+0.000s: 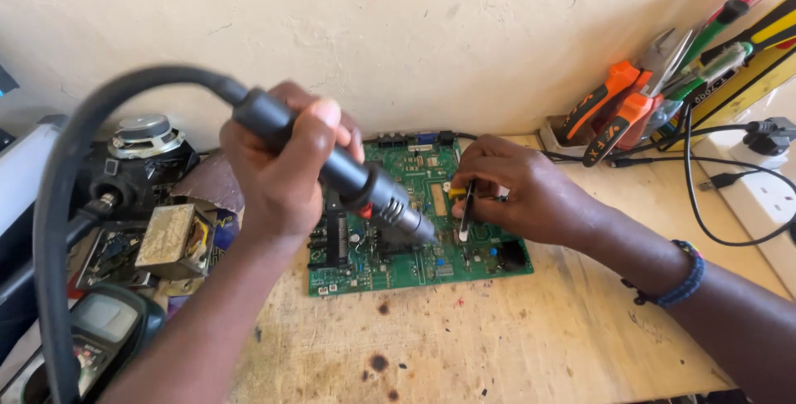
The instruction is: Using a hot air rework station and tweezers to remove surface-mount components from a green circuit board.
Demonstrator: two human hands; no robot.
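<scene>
Circuit board (414,242), flat on the bench at centre: left hand (286,167) grips a hot-air tool (365,188), right hand (531,192), at 3 o'clock, pinches tweezers (467,209); lingering heat may scorch neighbouring parts.

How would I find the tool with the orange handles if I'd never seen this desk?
Start at the wooden table and follow the wall to its far right corner. The pliers lean there among the screwdrivers. They alone have two fat orange handles.

your left hand (282,167) hides part of the circuit board (414,263), and the meter (99,329) is cut off at the bottom edge.
</scene>
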